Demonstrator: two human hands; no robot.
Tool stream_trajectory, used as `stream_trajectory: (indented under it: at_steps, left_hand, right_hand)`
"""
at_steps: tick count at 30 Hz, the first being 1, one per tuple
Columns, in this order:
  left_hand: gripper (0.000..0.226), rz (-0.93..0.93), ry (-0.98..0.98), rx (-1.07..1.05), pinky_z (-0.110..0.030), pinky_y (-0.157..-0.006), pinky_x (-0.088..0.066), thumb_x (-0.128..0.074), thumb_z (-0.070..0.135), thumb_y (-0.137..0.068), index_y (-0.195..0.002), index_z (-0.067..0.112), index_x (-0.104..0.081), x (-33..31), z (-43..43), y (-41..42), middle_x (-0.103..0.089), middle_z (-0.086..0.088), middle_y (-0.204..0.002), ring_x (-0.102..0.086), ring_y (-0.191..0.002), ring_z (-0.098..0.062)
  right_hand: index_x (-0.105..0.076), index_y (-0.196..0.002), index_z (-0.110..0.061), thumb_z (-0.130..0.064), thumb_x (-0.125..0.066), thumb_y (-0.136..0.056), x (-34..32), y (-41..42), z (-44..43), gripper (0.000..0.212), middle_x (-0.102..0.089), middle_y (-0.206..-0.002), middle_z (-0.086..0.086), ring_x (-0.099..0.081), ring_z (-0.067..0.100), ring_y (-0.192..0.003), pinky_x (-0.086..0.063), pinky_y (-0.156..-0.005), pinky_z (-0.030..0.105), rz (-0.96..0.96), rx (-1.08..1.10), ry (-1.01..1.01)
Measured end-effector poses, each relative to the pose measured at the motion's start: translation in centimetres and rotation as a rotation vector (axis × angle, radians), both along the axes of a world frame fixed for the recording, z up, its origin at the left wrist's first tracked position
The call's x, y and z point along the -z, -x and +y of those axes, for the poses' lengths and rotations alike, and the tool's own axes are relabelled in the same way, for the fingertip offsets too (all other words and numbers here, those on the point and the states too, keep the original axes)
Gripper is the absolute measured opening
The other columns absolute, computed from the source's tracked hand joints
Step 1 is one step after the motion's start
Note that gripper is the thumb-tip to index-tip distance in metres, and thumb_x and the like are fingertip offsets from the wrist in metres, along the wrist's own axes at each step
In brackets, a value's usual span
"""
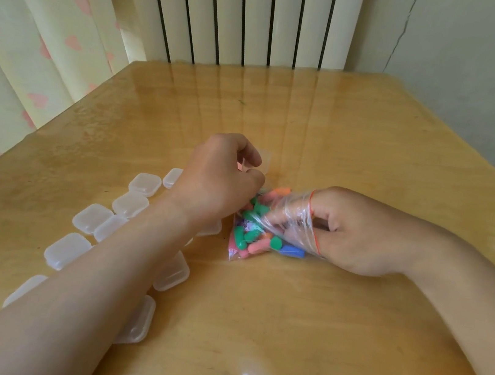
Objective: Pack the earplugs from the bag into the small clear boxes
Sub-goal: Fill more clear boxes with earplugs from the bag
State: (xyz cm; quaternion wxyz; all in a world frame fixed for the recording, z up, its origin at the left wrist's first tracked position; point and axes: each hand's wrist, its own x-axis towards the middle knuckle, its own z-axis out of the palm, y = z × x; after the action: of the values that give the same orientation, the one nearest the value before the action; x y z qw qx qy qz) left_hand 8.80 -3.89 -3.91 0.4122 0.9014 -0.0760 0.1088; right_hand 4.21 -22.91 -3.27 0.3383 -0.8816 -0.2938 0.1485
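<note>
Left side crowded with clear boxes (92, 218); bag (247, 245) mid-table; far and right tabletop (376, 136) free for passage.

We see green, pink, orange and blue earplugs (251, 236) in a clear bag (293, 213) with a red strip at its mouth, milky-clear boxes (92, 217), a glossy honey-yellow desk (317, 310) with wood grain, and a cream curtain (23, 25) patterned with pink hearts.

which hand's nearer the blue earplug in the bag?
Right. The right hand has its fingers inside the bag, just beside the blue earplug; the left hand is at the bag's far edge, farther off.
</note>
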Motion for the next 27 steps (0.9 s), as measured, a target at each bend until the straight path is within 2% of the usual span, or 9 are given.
stream_trajectory:
  at_steps: [2,4,7,10,12,16,21,25,27]
  left_hand:
    - [0.008,0.002,0.001,-0.006,-0.041,-0.077,-0.058,-0.070,0.013,-0.085,-0.091,0.018,-0.068,-0.1,0.0,0.0,-0.062,0.011,-0.089,-0.066,-0.086,-0.016]
    - [0.008,0.002,0.002,-0.020,-0.042,-0.077,-0.059,-0.070,0.013,-0.085,-0.090,0.018,-0.068,-0.2,0.1,0.0,-0.062,0.011,-0.089,-0.066,-0.086,-0.018]
    - [0.007,-0.015,0.006,-0.029,-0.037,-0.073,-0.058,-0.068,0.012,-0.085,-0.089,0.018,-0.068,-0.2,0.1,0.1,-0.063,0.010,-0.089,-0.066,-0.084,-0.018]
    - [0.008,-0.015,-0.002,-0.022,-0.033,-0.071,-0.058,-0.066,0.012,-0.086,-0.090,0.018,-0.068,-0.3,0.1,0.2,-0.063,0.010,-0.092,-0.065,-0.085,-0.016]
    - [0.008,-0.008,0.001,-0.010,-0.039,-0.075,-0.059,-0.067,0.012,-0.086,-0.090,0.019,-0.068,-0.5,0.2,0.2,-0.063,0.010,-0.092,-0.067,-0.086,-0.018]
    - [0.011,0.037,0.098,0.022,-0.041,-0.077,-0.059,-0.075,0.012,-0.085,-0.087,0.019,-0.068,-1.0,0.4,0.3,-0.066,0.005,-0.097,-0.072,-0.081,-0.020]
    - [0.017,0.036,0.149,0.046,-0.038,-0.078,-0.060,-0.080,0.011,-0.082,-0.085,0.017,-0.065,-1.4,0.9,0.2,-0.065,0.002,-0.100,-0.073,-0.082,-0.020]
    - [0.020,0.062,0.034,0.052,-0.014,-0.059,-0.048,-0.081,0.012,-0.081,-0.088,0.013,-0.062,-0.8,1.1,-0.2,-0.060,0.002,-0.098,-0.067,-0.074,-0.015]
    - [0.020,0.055,-0.058,0.076,-0.009,-0.055,-0.042,-0.080,0.013,-0.081,-0.088,0.015,-0.061,-0.5,1.1,-0.3,-0.059,0.003,-0.097,-0.065,-0.077,-0.015]
  right_hand:
    - [-0.069,-0.113,-0.019,-0.021,-0.046,-0.099,0.7,-0.4,0.2,0.027,-0.072,-0.110,-0.003,-0.066,0.021,-0.104,-0.052,-0.096,0.045,-0.056,0.009,0.081]
    - [-0.068,-0.112,-0.024,-0.026,-0.044,-0.096,0.8,-0.5,0.2,0.029,-0.072,-0.111,-0.005,-0.066,0.023,-0.106,-0.053,-0.096,0.049,-0.068,0.015,0.105]
    - [-0.072,-0.111,-0.029,-0.022,-0.052,-0.102,0.1,-0.1,-0.1,0.024,-0.072,-0.112,-0.018,-0.066,0.002,-0.107,-0.051,-0.098,0.029,-0.039,0.044,0.022]
    - [-0.077,-0.097,-0.025,-0.013,-0.060,-0.099,-0.5,0.0,-0.7,0.021,-0.072,-0.094,-0.024,-0.064,-0.012,-0.089,-0.046,-0.078,0.010,-0.077,0.080,-0.005]
    - [-0.079,-0.095,-0.024,-0.011,-0.062,-0.097,-0.6,-0.1,-0.8,0.021,-0.073,-0.092,-0.024,-0.066,-0.010,-0.087,-0.050,-0.072,0.011,-0.086,0.102,0.003]
    - [-0.079,-0.092,-0.028,-0.009,-0.062,-0.095,-1.0,-0.2,-1.3,0.026,-0.074,-0.093,-0.014,-0.069,0.005,-0.087,-0.056,-0.081,0.031,-0.109,0.108,0.041]
    - [-0.081,-0.083,-0.022,0.001,-0.063,-0.089,-2.0,0.0,-2.3,0.030,-0.071,-0.077,-0.023,-0.064,-0.007,-0.070,-0.042,-0.062,0.007,-0.059,0.133,0.014]
    - [-0.083,-0.084,-0.022,-0.003,-0.070,-0.089,-2.3,-0.1,-3.3,0.024,-0.072,-0.074,-0.020,-0.061,-0.008,-0.063,-0.041,-0.058,0.006,-0.010,0.127,0.024]
    - [-0.083,-0.086,-0.023,-0.010,-0.073,-0.089,-2.2,-0.2,-3.5,0.016,-0.074,-0.074,-0.018,-0.061,-0.008,-0.062,-0.042,-0.058,0.007,0.019,0.132,0.021]
